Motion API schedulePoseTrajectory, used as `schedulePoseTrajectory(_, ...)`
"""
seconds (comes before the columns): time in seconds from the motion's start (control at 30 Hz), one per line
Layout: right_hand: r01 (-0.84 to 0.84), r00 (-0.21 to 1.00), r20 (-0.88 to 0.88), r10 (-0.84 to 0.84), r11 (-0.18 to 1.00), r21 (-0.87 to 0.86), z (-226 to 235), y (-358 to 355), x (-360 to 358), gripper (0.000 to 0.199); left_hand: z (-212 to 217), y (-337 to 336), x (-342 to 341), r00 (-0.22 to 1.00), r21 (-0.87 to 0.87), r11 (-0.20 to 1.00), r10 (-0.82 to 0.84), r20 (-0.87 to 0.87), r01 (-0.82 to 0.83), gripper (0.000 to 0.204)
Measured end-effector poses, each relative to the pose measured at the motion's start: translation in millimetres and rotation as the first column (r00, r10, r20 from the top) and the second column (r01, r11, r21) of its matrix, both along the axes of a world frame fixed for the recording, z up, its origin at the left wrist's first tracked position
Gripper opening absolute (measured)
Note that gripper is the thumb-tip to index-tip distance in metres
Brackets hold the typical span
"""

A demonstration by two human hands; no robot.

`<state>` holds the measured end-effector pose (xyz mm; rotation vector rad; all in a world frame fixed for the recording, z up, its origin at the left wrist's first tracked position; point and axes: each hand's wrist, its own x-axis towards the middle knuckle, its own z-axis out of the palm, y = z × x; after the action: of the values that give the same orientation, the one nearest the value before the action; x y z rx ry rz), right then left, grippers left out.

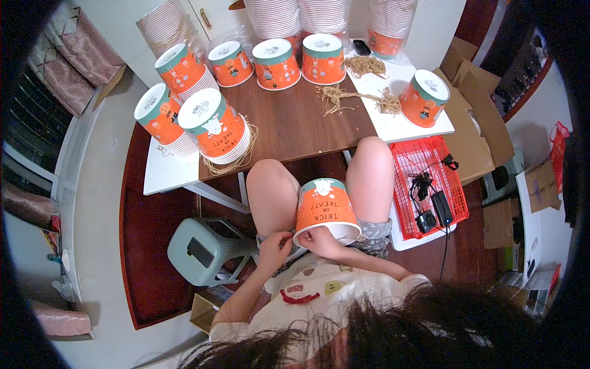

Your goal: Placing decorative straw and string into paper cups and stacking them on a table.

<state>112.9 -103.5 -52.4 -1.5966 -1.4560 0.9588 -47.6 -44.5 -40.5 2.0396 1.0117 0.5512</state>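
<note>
An orange paper bucket (324, 203) with a green band and dark lettering rests between my knees, its open, white-lined mouth tilted toward me. My left hand (276, 249) is just outside the left of the rim, fingers pinched together; what they hold is too small to make out. Inside the mouth, near the same side of the rim, my right hand (319, 242) is curled closed, with its fingertips partly hidden. On the table's left side stands an upside-down stack of matching buckets (215, 126), with loose tan cord (236, 157) around its lower rims.
More upside-down buckets (276, 64) line the brown table (289, 123). Tan cord bundles (388, 101) lie near a bucket at the right. A red basket (424, 160) with black adapters stands beside my right leg, a grey-green stool (200, 249) at my left. Cardboard boxes (476, 117) sit far right.
</note>
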Motion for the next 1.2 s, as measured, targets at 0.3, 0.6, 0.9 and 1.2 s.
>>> schedulePoseTrajectory(0.3,-0.090,0.995,0.048,0.087,0.994,0.066,8.1,-2.7,0.5,0.022,-10.3,5.2,-1.0,0.995,0.100,0.990,-0.093,-0.031,0.095,0.015)
schedulePoseTrajectory(0.6,-0.118,0.886,0.452,0.107,0.993,-0.004,6.4,-9.4,0.5,0.043,-7.9,5.7,7.4,1.000,-0.008,1.000,-0.024,-0.005,0.024,0.015)
schedulePoseTrajectory(0.9,-0.214,0.808,0.549,0.216,0.974,-0.068,67.1,6.3,29.7,0.027,5.0,11.6,15.5,0.998,-0.158,0.987,0.007,0.064,0.003,0.014)
schedulePoseTrajectory(1.2,-0.372,0.671,0.579,0.463,0.886,-0.278,84.4,24.9,41.8,0.040,27.8,44.9,-6.0,0.821,-0.700,0.714,0.385,0.421,0.024,0.011)
